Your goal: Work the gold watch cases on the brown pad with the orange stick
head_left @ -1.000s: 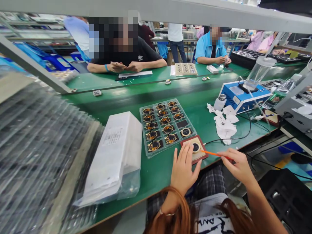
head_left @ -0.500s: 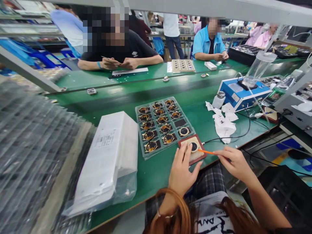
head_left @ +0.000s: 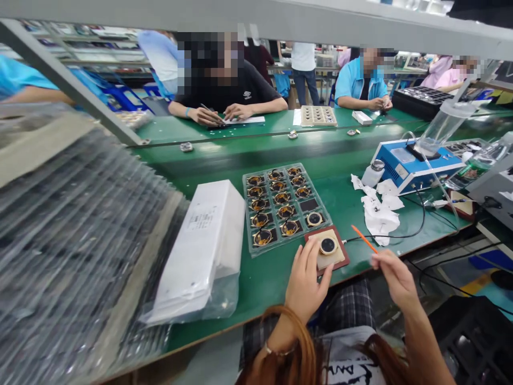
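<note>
My left hand (head_left: 304, 280) rests with fingers spread on the near left edge of a small red-brown fixture pad (head_left: 339, 261) at the table's front edge. A round dark part with a gold ring (head_left: 327, 245) sits on that pad. My right hand (head_left: 395, 278) pinches a thin orange stick (head_left: 364, 238), whose tip points up and left, clear of the pad. Just beyond the pad lies a clear tray (head_left: 285, 205) holding several gold-ringed coil parts, with some pockets bare.
A bagged white stack (head_left: 200, 251) lies left of the tray. Crumpled white wipes (head_left: 379, 211), a small bottle (head_left: 372, 172) and a blue box unit (head_left: 412, 163) with cables stand to the right. Stacked clear trays (head_left: 68, 240) fill the left. Other people work across the green table (head_left: 264, 278).
My right hand has drawn the orange stick back and to the right, off the round part. My left hand stays on the pad. The view has shifted slightly.
</note>
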### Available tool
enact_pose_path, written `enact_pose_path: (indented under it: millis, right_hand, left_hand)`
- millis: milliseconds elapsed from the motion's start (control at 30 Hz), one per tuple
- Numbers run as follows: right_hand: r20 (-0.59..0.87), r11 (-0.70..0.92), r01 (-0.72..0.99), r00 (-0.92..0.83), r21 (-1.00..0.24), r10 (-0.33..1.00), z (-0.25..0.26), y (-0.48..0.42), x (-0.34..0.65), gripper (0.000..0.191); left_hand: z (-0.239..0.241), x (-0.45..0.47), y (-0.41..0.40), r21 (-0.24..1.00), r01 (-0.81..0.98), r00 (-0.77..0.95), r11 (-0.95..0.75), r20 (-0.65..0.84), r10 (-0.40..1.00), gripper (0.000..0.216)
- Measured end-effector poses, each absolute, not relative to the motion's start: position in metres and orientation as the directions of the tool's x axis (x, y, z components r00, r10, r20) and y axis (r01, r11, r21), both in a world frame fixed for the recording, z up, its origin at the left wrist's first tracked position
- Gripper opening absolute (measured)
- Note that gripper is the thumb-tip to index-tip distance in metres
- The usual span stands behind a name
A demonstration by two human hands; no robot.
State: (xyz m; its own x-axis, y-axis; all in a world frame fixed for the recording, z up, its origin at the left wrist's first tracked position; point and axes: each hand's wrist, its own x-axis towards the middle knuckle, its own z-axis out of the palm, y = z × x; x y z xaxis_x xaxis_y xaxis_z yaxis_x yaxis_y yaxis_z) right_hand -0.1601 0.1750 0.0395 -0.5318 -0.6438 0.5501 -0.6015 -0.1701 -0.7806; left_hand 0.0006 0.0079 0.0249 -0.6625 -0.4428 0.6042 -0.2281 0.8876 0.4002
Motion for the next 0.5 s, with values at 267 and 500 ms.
enact_pose_path:
  millis: [267,500]
  right_hand:
    - [0.491,-0.197,-0.768,-0.171,-0.609,-0.854,0.049,0.101,-0.167,0.047]
    - [0.457,-0.204,-0.745,-0.15,-0.635,-0.876,0.048,0.084,-0.176,0.043]
  left_hand:
    - [0.027,0.004,0.011,0.412,-0.177,-0.553,0.894,0.71,-0.436,0.012]
    - [0.028,0.005,0.012,0.454,-0.148,-0.541,0.879,0.707,-0.456,0.01]
